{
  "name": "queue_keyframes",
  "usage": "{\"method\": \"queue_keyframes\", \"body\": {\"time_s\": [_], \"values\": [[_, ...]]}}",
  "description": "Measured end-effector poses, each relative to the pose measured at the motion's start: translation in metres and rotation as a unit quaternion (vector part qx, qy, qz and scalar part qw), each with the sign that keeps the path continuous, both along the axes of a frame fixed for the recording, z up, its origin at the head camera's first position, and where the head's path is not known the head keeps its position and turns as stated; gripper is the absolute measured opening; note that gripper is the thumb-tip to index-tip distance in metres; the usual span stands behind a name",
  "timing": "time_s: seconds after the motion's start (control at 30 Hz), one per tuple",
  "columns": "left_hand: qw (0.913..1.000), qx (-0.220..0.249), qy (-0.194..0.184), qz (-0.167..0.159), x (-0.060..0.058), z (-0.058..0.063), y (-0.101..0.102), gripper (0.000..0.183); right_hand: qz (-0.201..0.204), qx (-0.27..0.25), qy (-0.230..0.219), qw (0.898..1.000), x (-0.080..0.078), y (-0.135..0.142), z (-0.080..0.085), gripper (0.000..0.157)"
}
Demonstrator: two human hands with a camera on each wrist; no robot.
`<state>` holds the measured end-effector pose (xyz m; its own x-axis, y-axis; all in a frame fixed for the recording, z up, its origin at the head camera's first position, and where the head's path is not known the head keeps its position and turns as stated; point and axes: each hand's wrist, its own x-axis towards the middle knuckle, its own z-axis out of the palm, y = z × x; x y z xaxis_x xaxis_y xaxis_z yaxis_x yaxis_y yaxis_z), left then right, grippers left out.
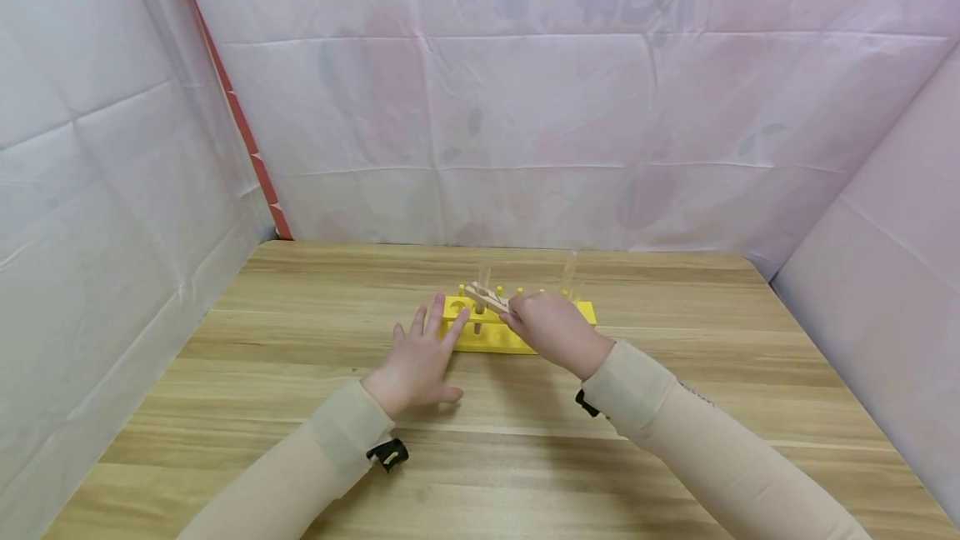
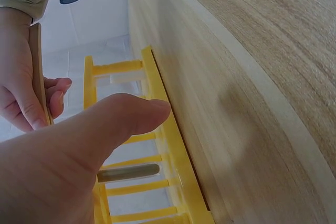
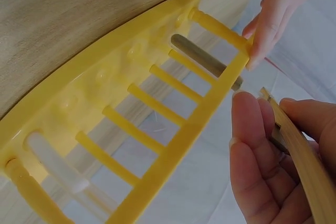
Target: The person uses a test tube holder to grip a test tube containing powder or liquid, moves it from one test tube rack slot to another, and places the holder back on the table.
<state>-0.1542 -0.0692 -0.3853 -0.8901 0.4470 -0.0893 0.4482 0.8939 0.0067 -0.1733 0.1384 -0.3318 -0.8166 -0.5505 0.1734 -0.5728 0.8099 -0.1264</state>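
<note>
You seem to be at the step of working the clamp (image 1: 487,300) on the darker tube (image 3: 199,56) at the rack (image 1: 491,342), centre of the head view. Your right hand (image 1: 553,325) grips the clamp, its tip at the tube's upper part. Your left hand (image 1: 422,359) is spread, fingertips touching the rack's left end, probably to steady it. The tube stands in the rack, left of centre in the head view. Whether you are lifting or seating it, the pictures don't say; either way, the next move likely calls for a firm bite, a straight line through the hole and a steady rack.

You can't tell whether the clamp's jaws have closed on the glass, or whether the dark part is contents. In the left wrist view, your own hand hides the tube's top; the clear tube (image 3: 55,163) runs off the right wrist view, lower left.
</note>
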Motion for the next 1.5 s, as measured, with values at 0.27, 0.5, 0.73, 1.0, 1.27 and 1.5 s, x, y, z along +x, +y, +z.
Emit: {"method": "queue_keyframes", "body": {"time_s": [0.27,0.5,0.73,1.0,1.27,1.5], "values": [[1.0000,0.002,0.002,0.001,0.0003,-0.0003,-0.0002,0.112,-0.001,0.000,-0.005,1.000,-0.0008,-0.0010,-0.0032,0.023],[1.0000,0.001,0.007,0.003,0.0002,-0.0020,-0.0005,0.112,-0.007,0.006,-0.017,1.000,-0.0012,-0.0031,-0.0040,0.023],[0.9999,0.002,0.013,-0.001,0.0002,-0.0019,-0.0006,0.112,-0.012,0.021,-0.021,0.999,-0.0019,-0.0034,-0.0046,0.023],[1.0000,0.007,0.006,0.000,0.0010,0.0002,0.0005,0.112,-0.010,0.027,-0.021,0.999,-0.0021,-0.0027,-0.0066,0.023],[1.0000,0.007,0.004,0.001,0.0012,0.0003,0.0005,0.112,-0.011,0.023,-0.022,0.999,-0.0023,-0.0022,-0.0079,0.022],[1.0000,0.002,0.009,0.000,0.0008,0.0006,0.0008,0.111,-0.012,0.025,-0.023,0.999,-0.0026,-0.0026,-0.0083,0.021]]}}
